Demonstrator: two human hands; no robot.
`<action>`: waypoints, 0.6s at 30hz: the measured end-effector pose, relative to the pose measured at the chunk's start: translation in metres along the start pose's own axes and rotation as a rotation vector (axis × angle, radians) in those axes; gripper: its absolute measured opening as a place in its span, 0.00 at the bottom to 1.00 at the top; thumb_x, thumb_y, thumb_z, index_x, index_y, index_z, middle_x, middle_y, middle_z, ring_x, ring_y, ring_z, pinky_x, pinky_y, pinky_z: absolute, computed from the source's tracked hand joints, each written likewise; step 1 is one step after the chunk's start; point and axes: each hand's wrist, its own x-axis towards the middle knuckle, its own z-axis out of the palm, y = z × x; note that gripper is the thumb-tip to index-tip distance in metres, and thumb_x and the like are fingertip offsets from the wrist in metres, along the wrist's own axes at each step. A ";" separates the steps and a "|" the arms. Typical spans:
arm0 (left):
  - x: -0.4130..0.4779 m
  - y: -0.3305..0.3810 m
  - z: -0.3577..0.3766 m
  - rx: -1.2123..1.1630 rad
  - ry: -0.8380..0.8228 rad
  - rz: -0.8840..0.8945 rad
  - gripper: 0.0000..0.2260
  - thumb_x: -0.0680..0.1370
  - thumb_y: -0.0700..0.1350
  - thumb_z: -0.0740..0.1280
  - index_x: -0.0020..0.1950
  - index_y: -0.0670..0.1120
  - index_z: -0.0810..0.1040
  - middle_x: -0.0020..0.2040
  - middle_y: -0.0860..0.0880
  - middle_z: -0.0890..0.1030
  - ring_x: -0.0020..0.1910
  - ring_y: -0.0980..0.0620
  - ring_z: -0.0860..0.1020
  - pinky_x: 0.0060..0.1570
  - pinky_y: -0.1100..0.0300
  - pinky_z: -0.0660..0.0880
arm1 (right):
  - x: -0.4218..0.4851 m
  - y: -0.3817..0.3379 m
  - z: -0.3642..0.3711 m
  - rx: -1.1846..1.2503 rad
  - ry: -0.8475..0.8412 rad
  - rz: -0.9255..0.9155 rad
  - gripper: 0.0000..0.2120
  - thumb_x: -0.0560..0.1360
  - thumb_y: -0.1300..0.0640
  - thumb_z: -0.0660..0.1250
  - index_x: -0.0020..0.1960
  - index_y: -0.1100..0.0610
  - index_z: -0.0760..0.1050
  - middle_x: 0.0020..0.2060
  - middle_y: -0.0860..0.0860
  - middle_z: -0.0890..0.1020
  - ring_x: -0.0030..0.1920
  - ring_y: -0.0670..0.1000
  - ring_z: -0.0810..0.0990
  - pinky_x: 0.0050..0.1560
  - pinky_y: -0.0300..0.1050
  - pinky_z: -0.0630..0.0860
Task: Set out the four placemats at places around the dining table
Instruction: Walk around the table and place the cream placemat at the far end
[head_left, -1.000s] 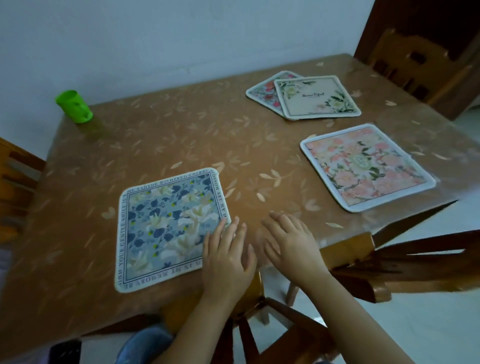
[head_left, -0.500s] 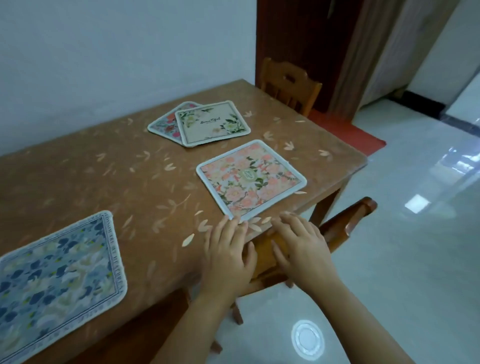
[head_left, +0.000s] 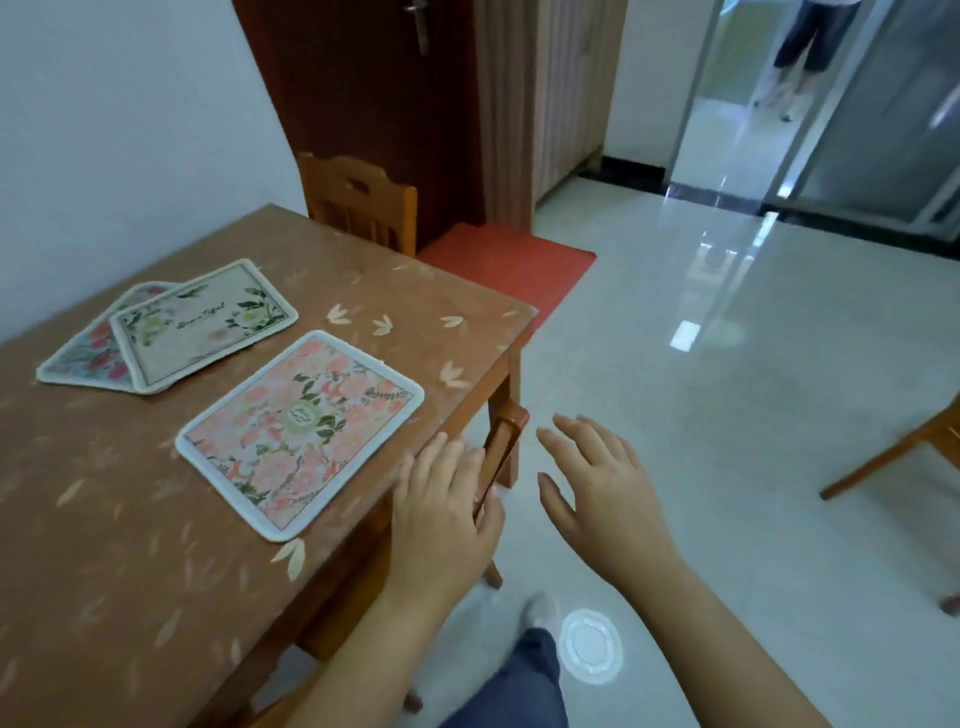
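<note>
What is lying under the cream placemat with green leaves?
Under the cream placemat lies another placemat with red flowers. Only its left part sticks out; the rest is covered, so its full pattern cannot be seen. Both rest on the table.

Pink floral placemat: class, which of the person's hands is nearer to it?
Left. The left hand rests at the table edge just right of the pink floral placemat; the right hand hovers farther right, off the table over the floor.

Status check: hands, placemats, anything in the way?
Left hand open, flat at table edge; right hand open, over floor. Pink placemat laid flat; cream placemat overlaps another placemat, unplaced. Chair tucked beneath.
</note>
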 end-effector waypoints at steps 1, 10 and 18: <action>0.010 0.008 0.007 -0.017 -0.003 0.004 0.18 0.72 0.48 0.62 0.59 0.42 0.77 0.60 0.43 0.78 0.62 0.42 0.72 0.62 0.43 0.62 | 0.005 0.011 -0.001 -0.005 0.003 0.009 0.16 0.68 0.59 0.71 0.55 0.59 0.76 0.53 0.56 0.82 0.54 0.59 0.79 0.52 0.53 0.76; 0.141 0.045 0.078 -0.040 0.040 0.011 0.16 0.71 0.44 0.66 0.57 0.41 0.78 0.58 0.42 0.79 0.60 0.41 0.74 0.62 0.43 0.57 | 0.105 0.133 0.014 -0.059 -0.075 -0.020 0.17 0.67 0.60 0.71 0.55 0.60 0.76 0.54 0.58 0.81 0.56 0.61 0.78 0.52 0.57 0.77; 0.268 0.057 0.130 -0.093 0.063 -0.092 0.17 0.72 0.44 0.63 0.59 0.42 0.76 0.60 0.43 0.78 0.63 0.42 0.72 0.63 0.43 0.60 | 0.208 0.217 0.027 -0.056 -0.123 -0.064 0.18 0.67 0.60 0.72 0.56 0.60 0.76 0.54 0.58 0.81 0.56 0.60 0.78 0.52 0.57 0.77</action>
